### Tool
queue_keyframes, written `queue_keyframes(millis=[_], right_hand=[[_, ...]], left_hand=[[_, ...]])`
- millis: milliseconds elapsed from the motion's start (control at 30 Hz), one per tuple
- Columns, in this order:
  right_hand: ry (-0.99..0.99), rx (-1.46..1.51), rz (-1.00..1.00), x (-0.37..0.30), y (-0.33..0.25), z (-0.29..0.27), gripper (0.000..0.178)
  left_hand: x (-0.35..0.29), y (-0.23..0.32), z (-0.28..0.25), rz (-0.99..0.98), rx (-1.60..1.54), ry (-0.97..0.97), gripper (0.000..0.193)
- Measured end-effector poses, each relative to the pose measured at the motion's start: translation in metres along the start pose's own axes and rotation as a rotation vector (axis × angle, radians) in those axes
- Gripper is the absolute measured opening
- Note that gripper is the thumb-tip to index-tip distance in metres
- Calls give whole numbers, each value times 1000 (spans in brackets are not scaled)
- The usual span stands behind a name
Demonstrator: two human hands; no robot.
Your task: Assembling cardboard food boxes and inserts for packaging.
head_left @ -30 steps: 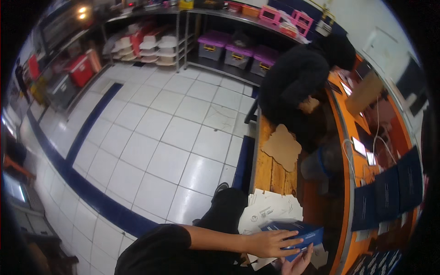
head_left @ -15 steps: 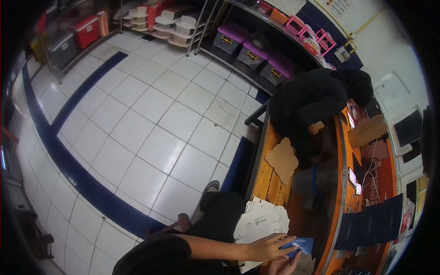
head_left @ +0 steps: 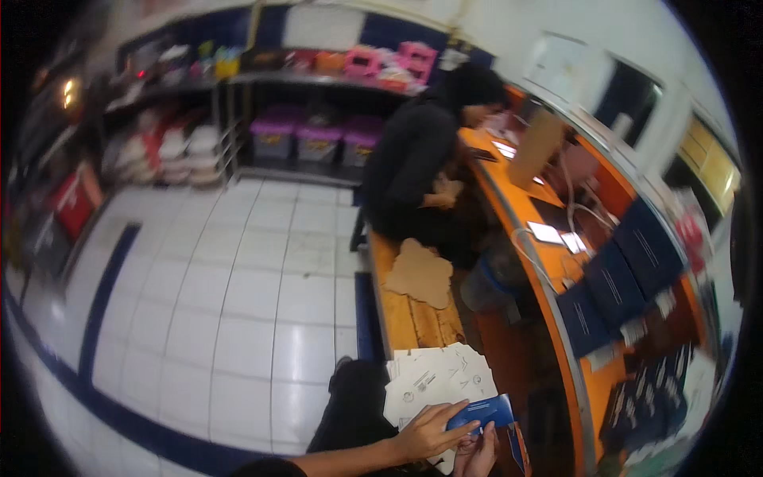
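Left hand [head_left: 431,432] fingers grip blue carton [head_left: 494,409] at its left end; right hand [head_left: 477,457] fingers pinch its lower edge.

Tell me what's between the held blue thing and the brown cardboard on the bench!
White sheets, then a strip of wooden bench, in the head view.

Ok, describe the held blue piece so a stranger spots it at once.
Follow the wooden bench toward the camera, to a pile of white cut-outs. At the pile's right side, the left hand and right hand hold a blue piece. Its brighter blue sets it apart from the white pile and the dark navy packages along the orange counter.
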State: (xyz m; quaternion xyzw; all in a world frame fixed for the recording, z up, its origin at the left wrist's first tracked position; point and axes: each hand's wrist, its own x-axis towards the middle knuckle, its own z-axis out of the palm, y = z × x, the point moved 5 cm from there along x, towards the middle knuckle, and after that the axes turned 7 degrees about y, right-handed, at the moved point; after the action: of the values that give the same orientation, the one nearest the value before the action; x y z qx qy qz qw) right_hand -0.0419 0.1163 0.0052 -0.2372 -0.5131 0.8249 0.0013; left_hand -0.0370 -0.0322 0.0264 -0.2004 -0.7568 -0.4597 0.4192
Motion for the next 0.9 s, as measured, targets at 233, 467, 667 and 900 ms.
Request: queue_keyframes(millis=[233,467,667,900], right_hand=[[67,161,-16,6,2,-35,20],[-55,125,-66,14,-30,-71,24],[-152,336,369,-2,-10,-50,22],[-125,376,374,38,7,-79,41]], left_hand=[[-1,21,48,-159,-10,-76,60],[1,21,50,-258,-253,-630,129],[12,-3,48,-335,-429,-870,131],[-70,-18,64,-957,-767,-814,114]])
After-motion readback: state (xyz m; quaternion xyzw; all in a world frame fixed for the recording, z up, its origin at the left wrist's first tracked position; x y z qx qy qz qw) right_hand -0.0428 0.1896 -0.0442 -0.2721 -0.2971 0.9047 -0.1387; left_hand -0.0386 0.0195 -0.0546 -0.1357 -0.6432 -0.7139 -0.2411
